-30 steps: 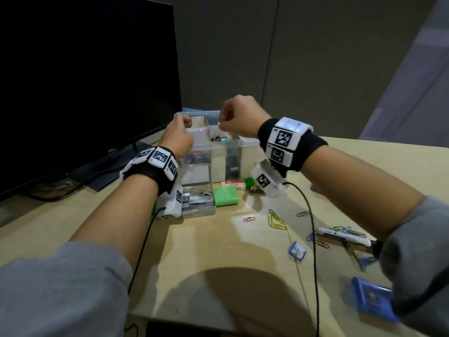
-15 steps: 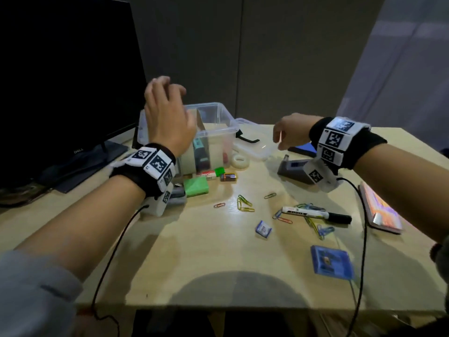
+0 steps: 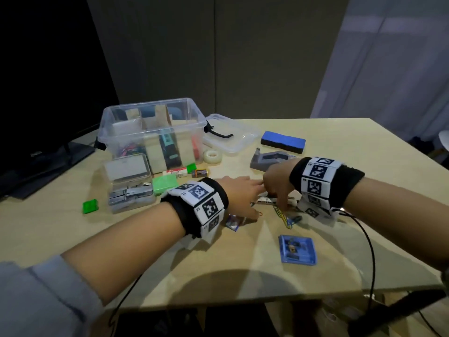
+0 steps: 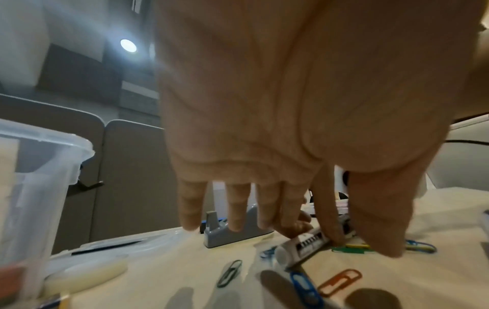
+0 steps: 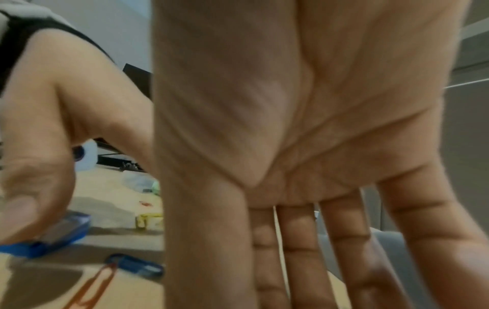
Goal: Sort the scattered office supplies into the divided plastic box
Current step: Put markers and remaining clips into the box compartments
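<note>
Both hands have dropped from the box (image 3: 155, 132) to the marker (image 4: 304, 244).
Left hand (image 3: 239, 197) spread flat, right hand (image 3: 275, 181) fingers straight, neither holding; marker light, stiff, slick: take mid-barrel.

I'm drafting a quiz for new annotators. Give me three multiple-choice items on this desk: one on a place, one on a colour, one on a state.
1. Where is the tape roll? A on the eraser; B on the table by the box; C on the floor.
2. The flat case nearest the front edge is: A red; B green; C blue.
3. The box is: A open, its lid beside it; B lidded; C overturned.

B, the tape roll rests at the box's front corner; C, the case is plainly blue; A, the box stands upright and uncovered.
</note>
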A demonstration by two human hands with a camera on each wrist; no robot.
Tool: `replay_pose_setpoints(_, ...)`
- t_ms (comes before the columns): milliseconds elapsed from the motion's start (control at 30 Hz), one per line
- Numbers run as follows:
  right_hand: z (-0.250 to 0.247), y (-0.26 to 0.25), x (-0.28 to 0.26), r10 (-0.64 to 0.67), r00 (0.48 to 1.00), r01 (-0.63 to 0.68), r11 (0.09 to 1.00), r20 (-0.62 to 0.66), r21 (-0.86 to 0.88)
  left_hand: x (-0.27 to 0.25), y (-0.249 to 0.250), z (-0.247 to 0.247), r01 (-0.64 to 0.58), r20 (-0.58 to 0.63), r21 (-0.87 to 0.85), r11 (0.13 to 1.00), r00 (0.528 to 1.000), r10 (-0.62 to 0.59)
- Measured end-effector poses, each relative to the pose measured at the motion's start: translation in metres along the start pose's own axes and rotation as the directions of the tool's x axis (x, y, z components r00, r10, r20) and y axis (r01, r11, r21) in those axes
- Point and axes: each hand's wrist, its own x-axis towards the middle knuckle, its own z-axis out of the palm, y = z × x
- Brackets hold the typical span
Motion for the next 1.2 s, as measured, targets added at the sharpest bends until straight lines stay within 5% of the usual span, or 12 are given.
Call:
replay_pose_setpoints(233, -0.014, 0.018, -0.004, -0.026, 0.978, 0.065, 0.981, -0.205, 0.185, 0.000, -0.018, -0.002, 0.054, -0.232, -0.205, 0.977, 0.967, -0.102)
replay_pose_setpoints(400, -0.034, 0.023, -0.002, 0.003, 0.916, 0.136, 0.938, -0.401, 0.318, -0.007, -0.045, -0.013, 0.084, -0.435, -0.435, 0.896, 0.852, -0.291)
replay_pose_setpoints(533, -0.047, 0.027, 0.000, 0.046, 0.821, 0.273, 0.843, -0.570, 0.462, -0.026, -0.078, -0.027, -0.020, -0.494, -0.711, 0.703, 0.727, -0.478)
replay_pose_setpoints(700, -0.066, 0.020, 0.011, 0.065, 0.718, 0.565, 0.526, -0.693, 0.635, -0.050, -0.117, -0.048, -0.337, -0.389, -0.913, 0.229, 0.556, -0.735)
replay_pose_setpoints(800, -0.088, 0.006, 0.017, 0.091, 0.656, 0.659, 0.415, -0.749, 0.627, -0.057, -0.141, -0.056, -0.423, -0.351, -0.894, 0.148, 0.456, -0.818)
replay_pose_setpoints(867, -0.105, -0.009, 0.024, 0.250, 0.598, 0.700, 0.301, -0.762, 0.648, -0.059, -0.160, -0.057, -0.412, -0.329, -0.898, 0.154, 0.395, -0.858)
replay_pose_setpoints(900, -0.113, -0.016, 0.028, 0.359, 0.577, 0.708, 0.227, -0.733, 0.669, -0.061, -0.169, -0.057, -0.336, -0.338, -0.917, 0.214, 0.374, -0.864)
replay_pose_setpoints(967, -0.129, -0.027, 0.037, 0.523, 0.542, 0.704, 0.144, -0.658, 0.695, -0.064, -0.185, -0.056, 0.049, -0.388, -0.900, 0.434, 0.366, -0.846)
replay_pose_setpoints(1033, -0.145, -0.035, 0.047, 0.589, 0.455, 0.680, 0.255, -0.668, 0.688, -0.068, -0.197, -0.047, 0.498, -0.391, -0.674, 0.546, 0.387, -0.835)
replay_pose_setpoints(1067, -0.152, -0.038, 0.052, 0.585, 0.411, 0.640, 0.361, -0.699, 0.678, -0.070, -0.201, -0.041, 0.622, -0.359, -0.560, 0.547, 0.413, -0.837)
replay_pose_setpoints(1133, -0.162, -0.044, 0.058, 0.555, 0.360, 0.522, 0.546, -0.749, 0.655, -0.070, -0.207, -0.028, 0.711, -0.273, -0.448, 0.542, 0.469, -0.840)
replay_pose_setpoints(1200, -0.169, -0.050, 0.064, 0.538, 0.323, 0.456, 0.633, -0.779, 0.626, -0.069, -0.211, -0.020, 0.705, -0.259, -0.435, 0.559, 0.497, -0.828)
